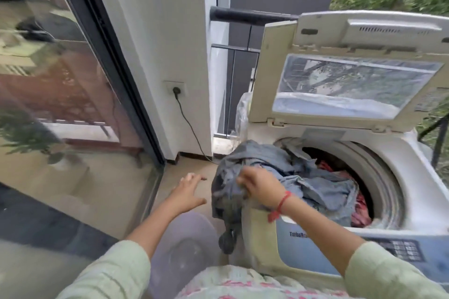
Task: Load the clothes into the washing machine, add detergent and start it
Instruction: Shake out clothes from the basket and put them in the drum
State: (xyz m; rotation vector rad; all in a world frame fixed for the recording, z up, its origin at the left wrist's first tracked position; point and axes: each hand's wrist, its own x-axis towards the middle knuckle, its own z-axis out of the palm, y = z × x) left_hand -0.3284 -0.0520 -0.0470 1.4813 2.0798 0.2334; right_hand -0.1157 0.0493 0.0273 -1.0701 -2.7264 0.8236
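Grey garment (315, 191) lay bunched across the drum (379, 172) mouth of the washing machine (413, 189), long axis running from drum over the machine's front-left corner, tail pointing down. Right hand (261, 188) clutched a fold at that corner. Left hand (188, 193) hovered left of the machine, fingers spread, holding nothing. The lid (340, 60) stood raised behind the drum.

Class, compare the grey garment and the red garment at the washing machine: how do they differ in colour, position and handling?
The grey garment spills over the rim of the washing machine and hangs outside; the red garment lies inside it. The right hand grips the grey garment; no hand touches the red garment. The grey garment partly covers the red garment. Both are crumpled.
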